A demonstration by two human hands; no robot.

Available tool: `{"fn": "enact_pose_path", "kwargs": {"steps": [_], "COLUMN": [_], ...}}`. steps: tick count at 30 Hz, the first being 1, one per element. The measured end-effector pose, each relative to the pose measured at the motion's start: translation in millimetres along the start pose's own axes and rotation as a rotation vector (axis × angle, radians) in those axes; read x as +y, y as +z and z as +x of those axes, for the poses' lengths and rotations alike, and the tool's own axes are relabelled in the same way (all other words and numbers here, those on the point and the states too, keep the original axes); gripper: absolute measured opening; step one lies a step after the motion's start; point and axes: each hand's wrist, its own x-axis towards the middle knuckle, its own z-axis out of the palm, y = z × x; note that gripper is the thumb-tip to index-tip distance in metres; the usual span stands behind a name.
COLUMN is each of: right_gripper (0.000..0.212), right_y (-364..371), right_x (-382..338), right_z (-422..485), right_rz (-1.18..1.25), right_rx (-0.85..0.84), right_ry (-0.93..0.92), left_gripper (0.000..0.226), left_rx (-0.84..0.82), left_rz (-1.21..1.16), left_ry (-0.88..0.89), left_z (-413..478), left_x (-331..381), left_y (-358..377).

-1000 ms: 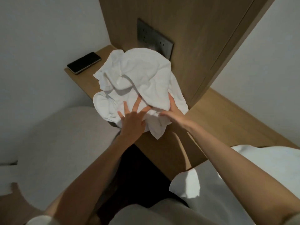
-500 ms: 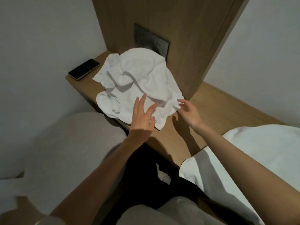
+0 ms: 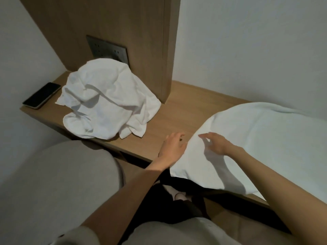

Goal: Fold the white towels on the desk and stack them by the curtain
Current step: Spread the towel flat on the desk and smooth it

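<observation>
Two towels on worktop [image 3: 185,110]: crumpled towel [image 3: 108,103] left, against the panel [image 3: 123,23]; flat towel [image 3: 256,138] right, overhanging the edge. Both hands have left the crumpled one: left hand [image 3: 172,147] beside flat towel's corner, right hand [image 3: 217,144] above it, fingers [image 3: 206,135] loosely spread, holding nothing. Judged: flat towel folds first.

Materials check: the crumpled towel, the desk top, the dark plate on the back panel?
Crumpled towel: soft matte white cloth, probably cotton terry, lying in limp folds and deep creases.
Desk: light wood grain, matte; solid or laminate unclear.
Socket plate: dark grey with a slight sheen; metal or plastic, cannot tell.
</observation>
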Motion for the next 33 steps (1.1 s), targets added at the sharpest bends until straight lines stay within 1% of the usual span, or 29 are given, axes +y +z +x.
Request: {"fn": "enact_pose_path", "kwargs": {"steps": [2,4,6,8,10,11,12,14,16,17,18,20,22,24,26,27,28,29,30,31,33], "right_gripper": [0.052,0.047,0.041,0.041,0.044,0.048,0.053,0.067,0.077,0.077,0.072,0.051,0.027,0.013,0.018,0.020,0.019,0.020,0.022,0.026,0.032], "right_y": [9.0,9.9,2.7,-7.4,-18.7,-25.0,-31.4,-41.6,-48.1,-50.2,-52.2,-59.5,-68.5,-74.8,-73.1,-68.0,-60.1,-50.4,-39.8,-29.5,-10.7], "right_x": [13.0,22.4,29.9,37.0,43.7,46.3,47.8,48.3,46.6,45.7,45.1,47.4,55.5,68.3,82.4,89.7,96.8,103.0,109.1,113.3,117.7], "right_z": [-0.8,-0.2,2.3,4.8,9.5,13.8,20.0,34.7,48.9,55.2,60.3,65.3,64.5,55.9,39.8,30.0,20.4,11.7,5.2,-0.6,-12.2], "right_rz": [-0.044,-0.045,0.020,0.080,0.070,0.039,-0.015,-0.196,-0.378,-0.460,-0.532,-0.621,-0.622,-0.577,-0.506,-0.479,-0.470,-0.475,-0.487,-0.498,-0.454], "right_rx": [-0.036,0.011,0.091,0.208,0.383,0.438,0.449,0.379,0.310,0.298,0.300,0.360,0.452,0.585,0.718,0.782,0.811,0.795,0.741,0.639,0.417], "right_ry": [-0.011,-0.036,-0.043,-0.060,-0.114,-0.157,-0.201,-0.267,-0.262,-0.242,-0.227,-0.225,-0.267,-0.327,-0.405,-0.455,-0.497,-0.521,-0.524,-0.484,-0.331], "left_gripper": [0.051,0.055,0.057,0.053,0.046,0.042,0.038,0.032,0.032,0.032,0.031,0.027,0.022,0.022,0.026,0.027,0.027,0.028,0.028,0.027,0.025], "left_rx": [-0.099,-0.180,-0.200,-0.147,-0.087,-0.059,-0.024,0.074,0.186,0.252,0.317,0.416,0.440,0.425,0.378,0.335,0.273,0.196,0.107,0.024,-0.062], "left_rz": [0.050,0.092,0.078,0.052,0.026,0.006,-0.014,-0.026,0.016,0.049,0.098,0.223,0.322,0.384,0.402,0.412,0.433,0.460,0.487,0.506,0.514], "left_ry": [-0.053,-0.083,-0.111,-0.152,-0.199,-0.218,-0.224,-0.187,-0.106,-0.054,0.013,0.161,0.254,0.285,0.284,0.281,0.268,0.240,0.196,0.145,0.072], "left_z": [4.9,10.4,15.7,20.1,23.1,23.7,23.2,21.3,19.6,19.8,20.4,23.4,25.7,26.9,24.5,22.6,21.4,20.7,19.6,18.8,17.5], "left_x": [2.8,5.7,9.8,12.6,14.5,14.9,15.1,15.5,17.7,20.0,22.9,30.9,38.2,40.6,41.0,40.8,39.2,36.5,33.2,29.5,25.1], "left_y": [13.8,25.1,34.6,43.2,48.8,51.2,53.2,58.4,61.5,62.0,61.7,58.8,54.4,50.2,49.5,51.0,53.3,56.8,60.9,64.5,70.5]}}
